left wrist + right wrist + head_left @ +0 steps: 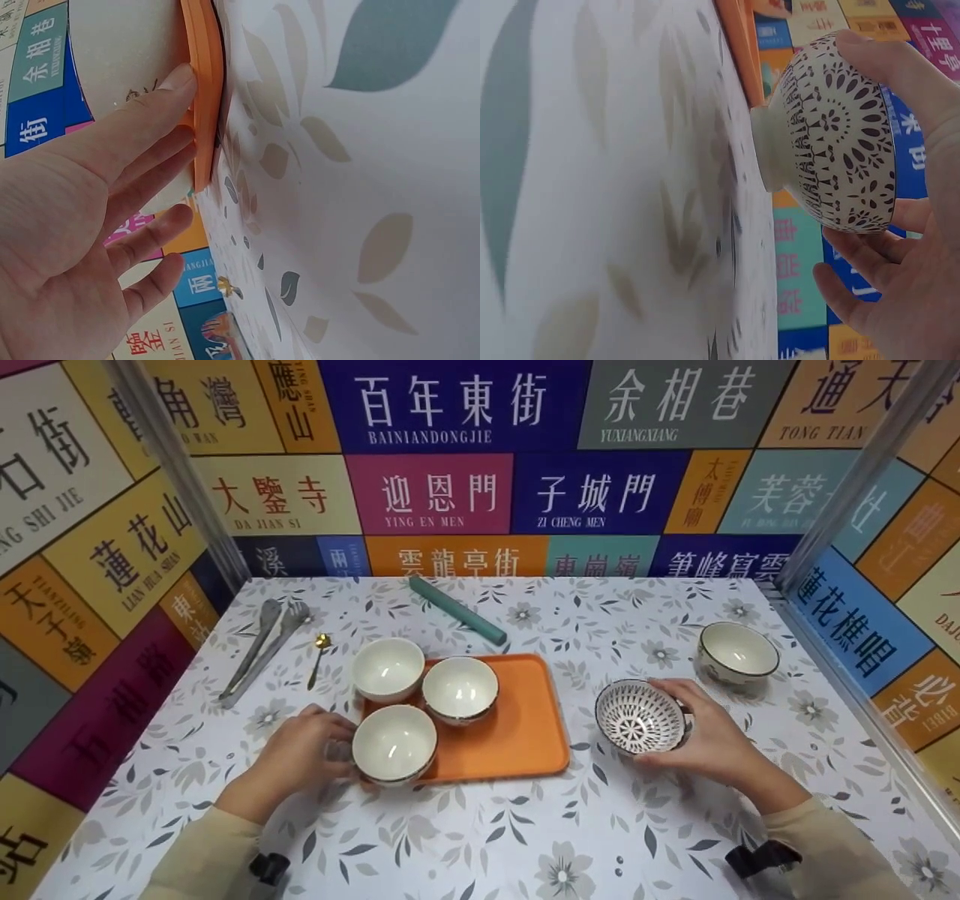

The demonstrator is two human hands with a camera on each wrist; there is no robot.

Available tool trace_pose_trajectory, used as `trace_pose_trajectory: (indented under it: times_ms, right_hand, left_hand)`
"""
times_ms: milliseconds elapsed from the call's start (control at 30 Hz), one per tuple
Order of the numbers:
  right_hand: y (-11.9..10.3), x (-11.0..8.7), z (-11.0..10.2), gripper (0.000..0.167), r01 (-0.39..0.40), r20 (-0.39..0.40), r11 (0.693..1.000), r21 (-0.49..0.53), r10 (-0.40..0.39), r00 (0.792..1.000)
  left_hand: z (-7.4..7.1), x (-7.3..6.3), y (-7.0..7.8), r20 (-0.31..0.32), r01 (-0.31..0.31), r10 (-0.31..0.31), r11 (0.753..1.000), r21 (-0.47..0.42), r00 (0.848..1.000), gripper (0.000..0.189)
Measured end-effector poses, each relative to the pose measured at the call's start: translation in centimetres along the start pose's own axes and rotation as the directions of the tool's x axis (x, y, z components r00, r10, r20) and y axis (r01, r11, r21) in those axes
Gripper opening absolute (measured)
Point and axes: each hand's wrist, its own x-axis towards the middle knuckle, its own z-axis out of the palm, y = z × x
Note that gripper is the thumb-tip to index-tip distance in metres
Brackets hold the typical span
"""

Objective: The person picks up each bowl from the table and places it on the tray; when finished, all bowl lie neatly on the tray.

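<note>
My right hand (709,731) grips a small bowl (640,716) with a dark pattern inside, thumb on the near side and fingers at the far side. In the right wrist view, that patterned bowl (840,142) has its foot close over the tablecloth. My left hand (304,746) is beside the nearest of three plain white-lined bowls (395,744), at the left end of an orange tray (532,720). Seen from the left wrist, the thumb lies along the tray's rim (208,90) and overlaps the bowl (127,45), while the other fingers are loosely spread.
Two more white-lined bowls, one back left (388,669) and one mid-tray (460,690), stand close by. Another bowl (739,652) is at the far right. Behind the tray lies a green stick (459,611). Grey utensils (266,649) and a gold spoon (318,660) lie at left.
</note>
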Motion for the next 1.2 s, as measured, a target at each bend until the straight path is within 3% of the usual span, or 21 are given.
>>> trace_pose_trajectory:
  times_ms: [267, 600, 800, 1200]
  right_hand:
    - [-2.8, 1.2, 2.2, 0.116, 0.087, 0.032, 0.995, 0.057, -0.089, 0.996]
    - [-5.3, 2.0, 4.7, 0.117, 0.077, 0.093, 0.974, 0.215, -0.099, 0.991]
    - [-6.7, 2.6, 6.2, 0.118, 0.072, 0.126, 0.978, 0.193, -0.098, 0.987]
    - [-7.5, 3.6, 8.3, 0.118, 0.101, 0.168, 0.972, 0.212, -0.138, 0.976]
  left_hand:
    - [-0.1, 0.0, -0.1, 0.005, -0.006, 0.006, 1.000, 0.001, 1.000, 0.033]
    - [0.2, 0.2, -0.2, -0.001, -0.019, 0.019, 1.000, -0.003, 1.000, 0.031]
    - [0.2, 0.1, -0.3, 0.012, 0.009, -0.009, 1.000, -0.020, 1.000, 0.032]
    - [0.3, 0.1, -0.4, 0.013, -0.001, 0.001, 1.000, -0.018, 1.000, 0.034]
